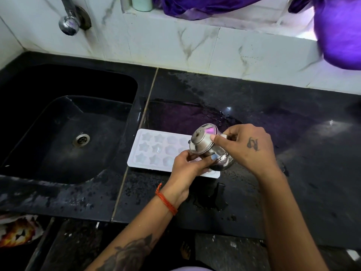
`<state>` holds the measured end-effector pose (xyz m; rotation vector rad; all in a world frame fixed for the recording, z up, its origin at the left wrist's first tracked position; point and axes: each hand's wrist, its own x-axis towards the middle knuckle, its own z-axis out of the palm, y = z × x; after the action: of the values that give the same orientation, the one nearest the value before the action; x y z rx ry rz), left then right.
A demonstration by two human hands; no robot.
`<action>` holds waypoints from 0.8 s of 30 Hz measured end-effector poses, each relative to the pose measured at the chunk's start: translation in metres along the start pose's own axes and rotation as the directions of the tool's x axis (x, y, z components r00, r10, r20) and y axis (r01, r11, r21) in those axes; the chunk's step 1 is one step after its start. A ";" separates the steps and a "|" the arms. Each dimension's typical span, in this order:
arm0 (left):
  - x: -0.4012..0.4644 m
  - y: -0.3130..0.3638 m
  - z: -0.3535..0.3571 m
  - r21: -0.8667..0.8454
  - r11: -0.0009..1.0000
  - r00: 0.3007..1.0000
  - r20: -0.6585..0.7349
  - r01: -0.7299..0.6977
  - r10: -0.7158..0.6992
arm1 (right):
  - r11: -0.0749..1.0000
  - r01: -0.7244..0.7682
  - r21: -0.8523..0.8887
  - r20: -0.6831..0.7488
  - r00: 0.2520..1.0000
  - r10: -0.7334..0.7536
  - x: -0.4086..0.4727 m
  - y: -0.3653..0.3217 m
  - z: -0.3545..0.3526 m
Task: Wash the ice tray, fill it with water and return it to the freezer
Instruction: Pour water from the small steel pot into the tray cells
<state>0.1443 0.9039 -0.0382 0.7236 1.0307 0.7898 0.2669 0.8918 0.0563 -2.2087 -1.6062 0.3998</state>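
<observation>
Both hands grasp steel kettle (210,147), tilted over tray for pouring | left hand (187,166) supports below, right hand (247,146) pinches handle | ice tray (156,151) flat on counter (273,192), beside sink (64,122)

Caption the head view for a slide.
Both hands, left and right, tilt a steel kettle over a white ice tray beside the sink.
</observation>
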 end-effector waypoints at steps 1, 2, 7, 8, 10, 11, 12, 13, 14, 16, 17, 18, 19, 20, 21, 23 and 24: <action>0.000 -0.001 0.001 -0.015 1.000 1.000 0.014 0.016 -0.016 | 1.000 0.002 -0.022 0.001 1.000 -0.002 0.000 -0.001 -0.001; 0.000 -0.002 0.002 -0.028 0.999 0.999 0.027 0.030 -0.030 | 0.999 0.004 -0.043 0.004 1.000 -0.004 0.000 -0.002 -0.002; 0.001 -0.005 0.004 -0.054 0.997 0.997 0.063 0.058 -0.055 | 0.991 0.028 -0.128 0.011 1.000 -0.027 -0.001 -0.003 -0.002; 0.000 -0.005 0.004 -0.061 0.996 0.996 0.071 0.063 -0.059 | 0.990 0.035 -0.138 0.011 0.999 -0.034 -0.001 -0.003 -0.002; -0.001 -0.005 0.006 -0.069 0.995 0.994 0.085 0.070 -0.064 | 0.985 0.048 -0.164 0.013 0.999 -0.046 -0.001 -0.004 -0.002; -0.001 -0.005 0.006 -0.073 0.995 0.994 0.090 0.073 -0.067 | 0.983 0.055 -0.178 0.012 0.998 -0.054 -0.001 -0.005 -0.002; -0.001 -0.005 0.007 -0.078 0.994 0.993 0.092 0.075 -0.068 | 0.980 0.062 -0.188 0.009 0.998 -0.062 -0.001 -0.005 -0.002; -0.001 -0.004 0.007 -0.080 0.994 0.993 0.094 0.075 -0.067 | 0.979 0.068 -0.193 0.005 0.998 -0.069 -0.001 -0.005 -0.002; -0.002 -0.004 0.007 -0.082 0.994 0.993 0.095 0.072 -0.064 | 0.978 0.072 -0.194 0.002 0.997 -0.073 -0.001 -0.005 -0.002; -0.002 -0.004 0.006 -0.080 0.995 0.994 0.091 0.063 -0.056 | 0.981 0.073 -0.181 0.001 0.997 -0.075 -0.001 -0.004 -0.003; -0.002 -0.004 0.006 -0.075 0.996 0.996 0.081 0.055 -0.049 | 0.984 0.070 -0.164 0.002 0.997 -0.071 -0.001 -0.003 -0.003; -0.002 -0.004 0.007 -0.068 0.997 0.997 0.065 0.045 -0.041 | 0.988 0.065 -0.139 0.005 0.998 -0.065 -0.001 -0.001 -0.004; -0.003 -0.004 0.007 -0.058 0.998 0.999 0.046 0.032 -0.030 | 0.992 0.058 -0.110 0.007 0.998 -0.057 -0.002 0.001 -0.005; -0.003 -0.005 0.008 -0.045 0.999 1.000 0.024 0.016 -0.015 | 0.996 0.049 -0.080 0.009 0.999 -0.049 -0.002 0.003 -0.005; -0.003 -0.005 0.009 -0.030 1.000 1.000 0.002 -0.003 0.003 | 0.998 0.037 -0.049 0.012 0.999 -0.037 -0.001 0.005 -0.005; -0.002 -0.006 0.010 0.012 0.999 0.998 -0.037 -0.042 0.042 | 1.000 0.006 0.020 0.020 1.000 -0.006 -0.001 0.011 -0.006; -0.001 -0.006 0.011 0.042 0.997 0.996 -0.056 -0.061 0.064 | 0.998 -0.009 0.059 0.023 1.000 0.008 0.000 0.014 -0.007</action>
<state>0.1556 0.8986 -0.0389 0.7746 1.0828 0.8500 0.2817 0.8866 0.0556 -2.1755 -1.5768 0.4698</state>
